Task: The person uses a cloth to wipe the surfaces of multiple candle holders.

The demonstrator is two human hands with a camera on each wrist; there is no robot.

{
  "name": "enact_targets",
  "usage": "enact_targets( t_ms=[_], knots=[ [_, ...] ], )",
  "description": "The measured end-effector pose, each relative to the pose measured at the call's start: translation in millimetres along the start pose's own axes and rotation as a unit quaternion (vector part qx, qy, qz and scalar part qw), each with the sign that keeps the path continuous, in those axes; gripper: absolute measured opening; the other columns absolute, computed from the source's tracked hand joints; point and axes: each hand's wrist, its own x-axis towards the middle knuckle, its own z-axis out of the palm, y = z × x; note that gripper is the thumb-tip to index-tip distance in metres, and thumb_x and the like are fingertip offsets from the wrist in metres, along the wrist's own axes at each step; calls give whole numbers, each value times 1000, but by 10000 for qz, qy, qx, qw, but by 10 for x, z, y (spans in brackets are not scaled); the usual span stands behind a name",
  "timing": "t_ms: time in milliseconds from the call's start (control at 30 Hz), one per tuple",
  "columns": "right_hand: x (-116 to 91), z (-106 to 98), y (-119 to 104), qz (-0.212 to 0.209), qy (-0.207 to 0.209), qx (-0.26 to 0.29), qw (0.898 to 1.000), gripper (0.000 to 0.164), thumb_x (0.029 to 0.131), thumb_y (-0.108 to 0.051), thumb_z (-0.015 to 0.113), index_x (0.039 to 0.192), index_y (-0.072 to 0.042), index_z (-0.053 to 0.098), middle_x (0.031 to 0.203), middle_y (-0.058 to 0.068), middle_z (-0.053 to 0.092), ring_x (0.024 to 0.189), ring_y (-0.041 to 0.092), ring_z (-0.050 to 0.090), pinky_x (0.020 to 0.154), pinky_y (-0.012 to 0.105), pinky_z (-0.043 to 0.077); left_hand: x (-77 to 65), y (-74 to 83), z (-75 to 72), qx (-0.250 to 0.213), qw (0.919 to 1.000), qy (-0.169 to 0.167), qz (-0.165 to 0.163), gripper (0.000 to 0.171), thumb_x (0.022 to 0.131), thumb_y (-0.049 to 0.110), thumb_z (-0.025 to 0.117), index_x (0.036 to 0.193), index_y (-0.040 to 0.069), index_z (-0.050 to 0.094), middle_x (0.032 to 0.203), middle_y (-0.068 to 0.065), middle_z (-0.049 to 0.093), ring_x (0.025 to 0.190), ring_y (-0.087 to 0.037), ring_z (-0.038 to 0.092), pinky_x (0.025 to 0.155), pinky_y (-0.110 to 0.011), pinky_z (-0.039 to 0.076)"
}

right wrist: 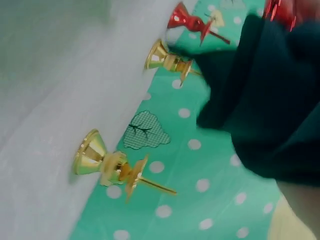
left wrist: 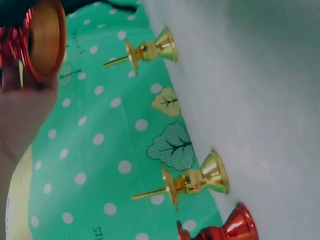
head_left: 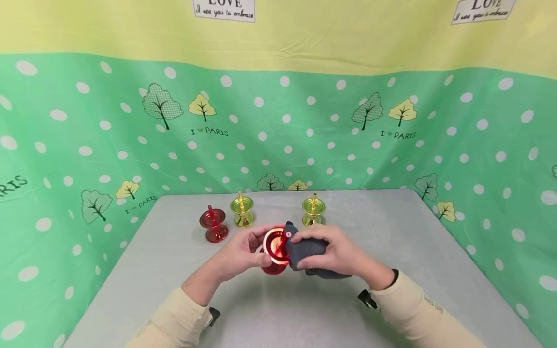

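Note:
A shiny red candle holder [head_left: 273, 267], with a wide dish on top and a flared foot, is held over the table by my left hand [head_left: 239, 253], thumb at the near side of the dish. My right hand [head_left: 337, 249] grips a bunched dark grey cloth [head_left: 306, 251] and presses it against the dish's right side. Part of the dish and most of its centre spike are hidden behind the cloth. From the left wrist, the holder's hollow underside [left wrist: 47, 40] shows. The dark cloth [right wrist: 265, 100] fills much of the right wrist view.
Behind the hands on the grey tabletop [head_left: 413, 241] stand a second red candle holder [head_left: 216, 234] at left, a gold one [head_left: 244, 220] beside it, and another gold one [head_left: 312, 218] farther right. A green and yellow printed curtain [head_left: 278, 145] hangs around the table.

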Motion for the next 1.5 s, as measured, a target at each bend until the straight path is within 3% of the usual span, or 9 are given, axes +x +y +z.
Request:
enact_targets(
  t_ms=[167, 333, 433, 600, 700, 833, 1000, 1267, 1500],
  knots=[
    [-30, -37, -23, 921, -250, 722, 9928, 43, 87, -13, 91, 125, -21, 73, 118, 10, 76, 88, 15, 67, 72, 32, 60, -3, -7, -24, 27, 9997, -256, 43, 87, 92, 46, 81, 162, 11, 46, 151, -18, 63, 125, -12, 69, 100, -28, 60],
    [-38, 74, -131, 1533, 402, 502, 9861, 42, 91, -20, 88, 129, -24, 71, 119, 12, 75, 86, 19, 70, 71, 33, 62, 47, -22, 106, -109, 9945, 1040, 25, 81, 91, 43, 77, 159, 11, 49, 148, -19, 64, 123, -10, 70, 101, -25, 59],
    [-29, 165, -202, 1336, 952, 12, 9864, 43, 89, -21, 90, 128, -22, 73, 118, 10, 77, 90, 17, 71, 73, 31, 62, 53, -34, 170, 286, 9889, 1456, 80, 77, 92, 37, 80, 160, 14, 49, 147, -16, 67, 131, -19, 67, 103, -23, 57],
    [-19, 244, -256, 294, 1380, -1082, 9841, 46, 82, -19, 95, 124, -18, 77, 114, 3, 80, 98, 16, 71, 76, 30, 60, 22, -20, 177, 862, 9876, 1281, 290, 91, 88, 37, 85, 164, 14, 43, 152, -14, 63, 137, -30, 63, 104, -20, 55],
    [-13, 183, -226, 46, 1081, -865, 9904, 45, 82, -16, 94, 123, -19, 77, 113, 3, 80, 99, 16, 70, 76, 31, 59, -7, 28, 142, 655, 9919, 1065, 227, 83, 90, 30, 86, 161, 12, 47, 149, -14, 64, 129, -26, 66, 97, -24, 60],
    [-5, 14, -176, 684, 230, 412, 9965, 39, 88, -11, 89, 124, -18, 77, 111, 9, 77, 90, 16, 68, 72, 31, 60, -54, 59, 87, 338, 9984, 441, 135, 76, 92, 33, 85, 156, 12, 50, 139, -17, 69, 118, -18, 70, 96, -29, 62],
    [29, -135, -138, 1717, -581, 1371, 9738, 34, 93, -13, 83, 126, -17, 76, 110, 8, 78, 87, 20, 69, 74, 32, 60, -80, 53, 52, 174, 9997, -193, 7, 80, 94, 40, 83, 160, 12, 48, 140, -20, 68, 118, -15, 70, 93, -29, 62],
    [28, -21, -179, 2897, 300, 1702, 9414, 34, 97, -26, 80, 130, -20, 71, 121, 14, 74, 96, 27, 73, 82, 36, 63, 12, -15, 196, 214, 9961, 839, 178, 80, 96, 40, 75, 162, 10, 43, 154, -18, 61, 136, -24, 65, 105, -26, 58],
    [16, 93, -280, 2812, 775, 1357, 9468, 30, 94, -26, 83, 122, -21, 74, 117, 10, 77, 94, 26, 73, 80, 34, 62, 16, -11, 254, 1224, 9855, 1126, 332, 87, 90, 29, 87, 164, 14, 43, 151, -11, 62, 125, -26, 64, 96, -21, 58]
  ],
)
